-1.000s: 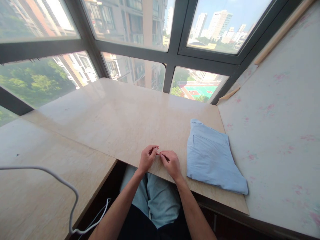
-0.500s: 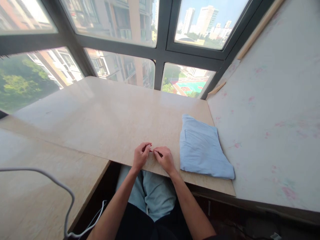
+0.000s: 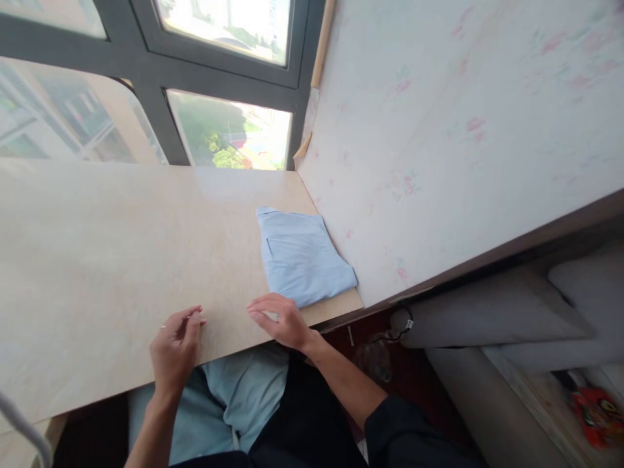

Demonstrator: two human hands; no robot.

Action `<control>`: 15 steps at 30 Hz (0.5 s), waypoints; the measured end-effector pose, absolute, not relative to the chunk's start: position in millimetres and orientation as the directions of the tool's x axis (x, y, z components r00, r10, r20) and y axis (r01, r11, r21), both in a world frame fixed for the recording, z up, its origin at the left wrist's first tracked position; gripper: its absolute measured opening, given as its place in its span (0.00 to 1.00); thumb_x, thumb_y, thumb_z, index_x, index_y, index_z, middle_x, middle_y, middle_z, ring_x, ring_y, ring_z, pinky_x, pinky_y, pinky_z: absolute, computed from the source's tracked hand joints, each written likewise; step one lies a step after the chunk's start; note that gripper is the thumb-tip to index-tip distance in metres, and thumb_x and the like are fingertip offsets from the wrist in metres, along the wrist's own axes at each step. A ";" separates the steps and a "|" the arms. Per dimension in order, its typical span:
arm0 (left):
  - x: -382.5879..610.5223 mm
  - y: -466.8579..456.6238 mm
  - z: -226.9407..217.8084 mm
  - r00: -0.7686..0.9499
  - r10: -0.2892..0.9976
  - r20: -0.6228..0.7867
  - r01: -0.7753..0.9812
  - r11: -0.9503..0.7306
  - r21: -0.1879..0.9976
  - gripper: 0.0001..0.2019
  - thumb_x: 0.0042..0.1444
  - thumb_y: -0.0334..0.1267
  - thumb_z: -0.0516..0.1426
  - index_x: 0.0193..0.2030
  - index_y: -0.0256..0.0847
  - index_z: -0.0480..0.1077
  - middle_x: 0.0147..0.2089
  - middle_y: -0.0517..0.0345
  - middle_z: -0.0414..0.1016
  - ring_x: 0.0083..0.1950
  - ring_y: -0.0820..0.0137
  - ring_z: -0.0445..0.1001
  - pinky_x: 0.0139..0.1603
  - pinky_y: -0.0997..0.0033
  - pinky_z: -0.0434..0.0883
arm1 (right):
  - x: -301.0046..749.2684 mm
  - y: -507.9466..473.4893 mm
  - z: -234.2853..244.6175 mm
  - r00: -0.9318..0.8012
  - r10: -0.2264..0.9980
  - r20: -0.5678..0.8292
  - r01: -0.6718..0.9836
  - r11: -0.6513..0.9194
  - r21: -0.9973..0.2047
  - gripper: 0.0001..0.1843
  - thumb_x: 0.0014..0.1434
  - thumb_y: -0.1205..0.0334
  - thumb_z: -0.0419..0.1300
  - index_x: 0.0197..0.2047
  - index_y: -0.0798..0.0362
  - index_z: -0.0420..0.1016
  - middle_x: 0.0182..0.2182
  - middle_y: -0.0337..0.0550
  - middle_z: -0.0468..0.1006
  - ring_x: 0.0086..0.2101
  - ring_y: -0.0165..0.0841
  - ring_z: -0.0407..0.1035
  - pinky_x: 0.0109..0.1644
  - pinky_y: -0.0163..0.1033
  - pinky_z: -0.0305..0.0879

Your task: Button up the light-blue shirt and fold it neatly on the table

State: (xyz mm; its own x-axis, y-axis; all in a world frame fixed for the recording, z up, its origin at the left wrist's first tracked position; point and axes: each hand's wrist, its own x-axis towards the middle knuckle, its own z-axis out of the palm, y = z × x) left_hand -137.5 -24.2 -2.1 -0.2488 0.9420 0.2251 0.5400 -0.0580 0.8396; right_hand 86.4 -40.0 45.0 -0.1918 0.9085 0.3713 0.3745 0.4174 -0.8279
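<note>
Over the front part of the pale tabletop (image 3: 214, 286), my left hand (image 3: 174, 348) is closed in a pinch, thumb against the fingers. Whatever it may hold is too small to make out. My right hand (image 3: 283, 322) is apart from it, with its fingers stretched and a gap between thumb and forefinger, and no object shows in it. Just beyond the right hand lies a folded light-blue garment (image 3: 305, 257), flat on the surface near the wall. The right hand's knuckles overlap its near edge in the view; whether they touch cannot be told.
A wall with floral paper (image 3: 439, 149) bounds the right side. Dark-framed windows (image 3: 224, 71) stand at the back. My legs in light trousers (image 3: 238, 396) are below the table's front edge. A grey cable (image 3: 24, 422) crosses the lower left. Grey upholstered furniture (image 3: 492, 312) stands at right.
The view has turned right, shifting the garment leftward in the picture. My hands, close together before, are now apart; the right has moved towards the garment with its fingers opened.
</note>
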 end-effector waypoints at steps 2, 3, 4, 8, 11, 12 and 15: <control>-135.1 -29.2 -4.5 -0.233 0.929 0.286 0.594 -0.096 0.798 0.11 0.57 0.48 0.55 0.38 0.48 0.75 0.36 0.64 0.81 0.38 0.63 0.80 0.48 0.58 0.76 | 125.9 -37.1 55.1 -0.044 0.909 0.415 0.452 0.389 -0.803 0.09 0.65 0.61 0.57 0.39 0.50 0.80 0.41 0.43 0.83 0.45 0.33 0.76 0.54 0.40 0.70; -133.2 -31.0 -6.3 -0.229 0.924 0.305 0.608 -0.108 0.786 0.11 0.57 0.48 0.55 0.38 0.48 0.75 0.37 0.64 0.81 0.39 0.62 0.80 0.49 0.57 0.76 | 147.4 -34.0 57.2 0.028 0.905 0.424 0.509 0.352 -0.786 0.10 0.65 0.61 0.56 0.40 0.49 0.79 0.41 0.43 0.83 0.45 0.34 0.75 0.55 0.41 0.70; -130.6 -32.4 -8.0 -0.232 0.922 0.309 0.616 -0.107 0.780 0.11 0.57 0.49 0.55 0.38 0.48 0.76 0.38 0.63 0.81 0.39 0.61 0.80 0.49 0.56 0.76 | 168.9 -30.4 57.0 0.096 0.897 0.431 0.570 0.305 -0.763 0.10 0.65 0.61 0.55 0.41 0.49 0.79 0.42 0.44 0.82 0.46 0.35 0.75 0.56 0.42 0.69; -105.2 -34.3 -8.8 -0.245 0.939 0.241 0.589 -0.053 0.806 0.13 0.57 0.48 0.55 0.39 0.44 0.76 0.40 0.56 0.81 0.41 0.59 0.79 0.47 0.56 0.76 | 236.6 -19.3 37.4 0.293 0.883 0.366 0.792 -0.010 -0.610 0.15 0.61 0.64 0.55 0.49 0.58 0.76 0.49 0.56 0.78 0.52 0.42 0.69 0.63 0.49 0.61; -67.4 -34.6 0.9 -0.082 0.959 0.270 0.522 -0.189 0.832 0.14 0.60 0.47 0.54 0.43 0.40 0.75 0.44 0.51 0.79 0.46 0.61 0.78 0.50 0.58 0.75 | 254.4 -20.2 15.2 0.318 0.896 0.310 0.805 -0.081 -0.588 0.22 0.56 0.64 0.60 0.54 0.61 0.72 0.54 0.60 0.73 0.56 0.47 0.66 0.64 0.52 0.59; -52.9 -34.5 5.1 -0.015 0.954 0.299 0.499 -0.252 0.829 0.15 0.61 0.46 0.54 0.45 0.39 0.74 0.46 0.49 0.78 0.48 0.61 0.77 0.50 0.58 0.75 | 254.9 -21.6 9.1 0.321 0.896 0.306 0.801 -0.085 -0.593 0.24 0.55 0.64 0.61 0.55 0.60 0.72 0.55 0.59 0.73 0.57 0.47 0.65 0.65 0.52 0.60; -14.1 -32.8 14.3 0.178 0.915 0.363 0.501 -0.402 0.767 0.23 0.58 0.47 0.58 0.58 0.40 0.67 0.59 0.42 0.70 0.59 0.56 0.71 0.56 0.54 0.73 | 248.1 -26.1 -2.0 0.367 0.875 0.316 0.784 -0.108 -0.611 0.24 0.55 0.62 0.61 0.56 0.57 0.71 0.54 0.56 0.73 0.56 0.45 0.66 0.64 0.52 0.61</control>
